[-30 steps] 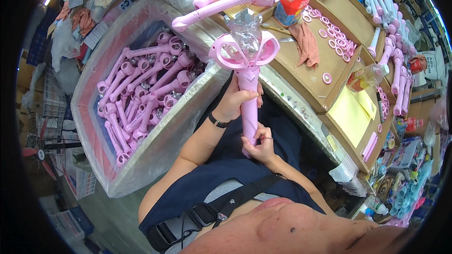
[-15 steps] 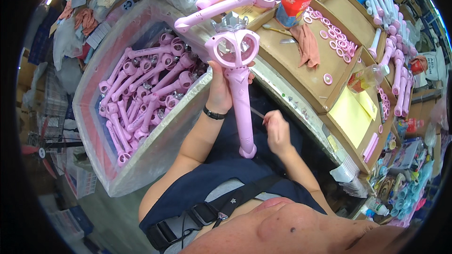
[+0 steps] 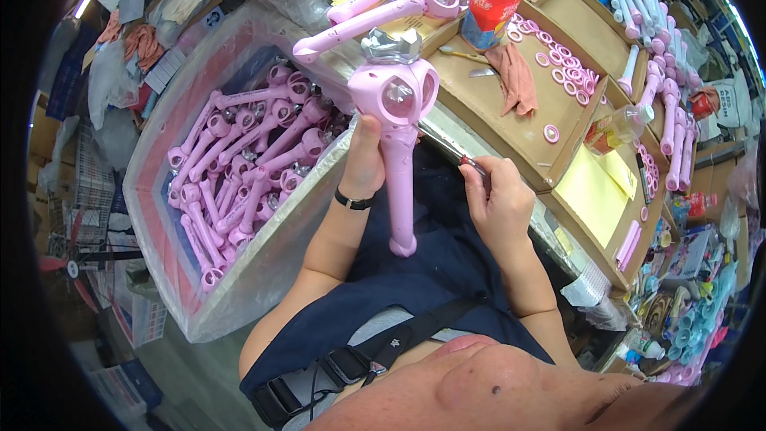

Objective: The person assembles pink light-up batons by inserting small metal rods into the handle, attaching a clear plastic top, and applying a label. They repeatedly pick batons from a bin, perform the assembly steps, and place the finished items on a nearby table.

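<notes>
My left hand (image 3: pixel 365 161) is closed round the neck of a pink toy wand (image 3: pixel 400 183), just under its head. The wand stands nearly upright in front of my apron, its handle end down. Its round, windowed head holds a clear ball and carries a silvery crown-shaped top. In my right hand (image 3: pixel 504 201), to the right of the wand, is a slim tool (image 3: pixel 474 164) with a dark reddish handle and a thin shaft. The shaft points up and left toward the wand's neck; whether it touches cannot be made out.
On the left, a plastic-lined bin (image 3: pixel 199 303) holds many pink wands. Along the right, cardboard trays (image 3: pixel 455 92) bear pink rings (image 3: pixel 568 73), an orange cloth (image 3: pixel 511 80) and a brush (image 3: pixel 465 54). Red-labelled bottles (image 3: pixel 493 1) and yellow paper (image 3: pixel 589 201) are there too.
My right hand has risen and moved right, bringing the tool's handle into clear view. The wand has turned and tilted in my left hand, with its top now facing more toward me.
</notes>
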Tool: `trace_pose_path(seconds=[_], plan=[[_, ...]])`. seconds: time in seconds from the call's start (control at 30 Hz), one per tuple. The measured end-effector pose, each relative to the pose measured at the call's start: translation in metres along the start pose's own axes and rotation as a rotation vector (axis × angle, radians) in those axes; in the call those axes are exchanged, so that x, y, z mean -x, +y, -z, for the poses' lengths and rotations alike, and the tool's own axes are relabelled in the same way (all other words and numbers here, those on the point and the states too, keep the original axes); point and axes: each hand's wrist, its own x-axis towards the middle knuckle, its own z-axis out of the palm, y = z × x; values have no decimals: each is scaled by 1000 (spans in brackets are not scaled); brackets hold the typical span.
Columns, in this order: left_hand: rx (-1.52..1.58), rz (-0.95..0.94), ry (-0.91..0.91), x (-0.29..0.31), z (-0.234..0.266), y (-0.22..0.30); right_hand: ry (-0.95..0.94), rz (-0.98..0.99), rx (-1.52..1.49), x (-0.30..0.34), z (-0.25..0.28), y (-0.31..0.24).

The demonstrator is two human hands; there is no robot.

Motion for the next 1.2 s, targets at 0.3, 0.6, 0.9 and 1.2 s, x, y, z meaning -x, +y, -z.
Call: trace_pose_path(seconds=[0.3, 0.6, 0.9, 1.2], plan=[[-379, -92, -46, 10, 0, 9, -324, -405, -343, -1, 9, 15], [-458, -106, -60, 12, 4, 5, -337, -295, -280, 8, -1, 24], [-352, -134, -127, 4, -8, 7, -238, -270, -62, 34, -5, 9], [-69, -64, 1, -16, -4, 15, -207, -397, -746, 55, -16, 24]])
